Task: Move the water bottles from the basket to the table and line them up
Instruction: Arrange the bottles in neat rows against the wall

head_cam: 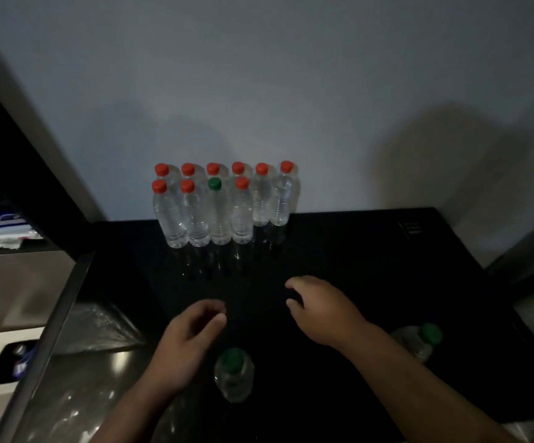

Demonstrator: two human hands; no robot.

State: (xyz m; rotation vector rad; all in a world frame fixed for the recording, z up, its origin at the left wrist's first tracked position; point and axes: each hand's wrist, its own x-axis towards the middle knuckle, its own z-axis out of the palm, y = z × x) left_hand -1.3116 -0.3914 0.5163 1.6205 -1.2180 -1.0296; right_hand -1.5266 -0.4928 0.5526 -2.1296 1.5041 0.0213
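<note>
Several clear water bottles [224, 203] stand upright in two rows at the back of the black table [355, 266], against the wall. Most have red caps; one in the front row has a green cap [214, 183]. Another green-capped bottle [234, 374] stands near the front, between my arms. A further green-capped bottle [420, 342] shows behind my right forearm. My left hand [192, 340] hovers over the table with loosely curled fingers and holds nothing. My right hand [320, 308] also hangs over the table, fingers bent downward, holding nothing. No basket can be made out.
A grey wall rises right behind the bottle rows. A dark frame edge [51, 330] runs along the table's left side, with a shiny surface beside it. A white container [7, 356] sits at the lower left. Shelving with cloth lies at the far left.
</note>
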